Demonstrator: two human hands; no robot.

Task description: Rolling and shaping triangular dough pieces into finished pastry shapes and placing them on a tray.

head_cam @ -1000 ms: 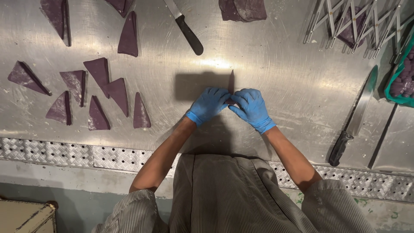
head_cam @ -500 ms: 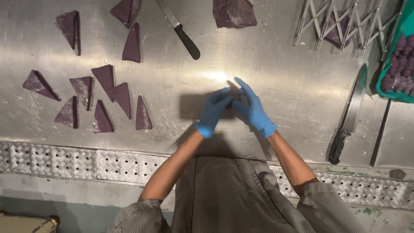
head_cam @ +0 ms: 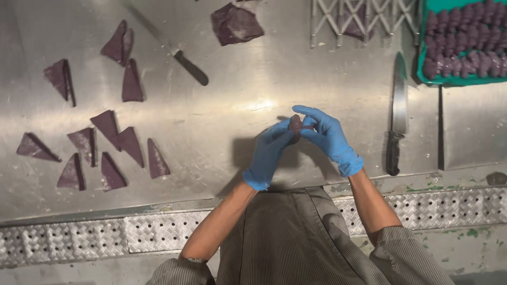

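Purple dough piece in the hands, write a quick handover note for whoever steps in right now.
Left hand and right hand, both in blue gloves, pinch one small purple dough piece between them above the steel table.
Done: shaped purple pieces fill the green tray at the far right.
Left: purple triangles lie flat on the left; a larger purple sheet sits at the top.
Knife lies right of the hands.

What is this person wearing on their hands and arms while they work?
Both the left hand and the right hand wear thin, snug blue disposable gloves that end at the wrist. The forearms are bare. Finely striped grey-brown sleeves are pushed up to about the elbows. No watch or jewellery shows.
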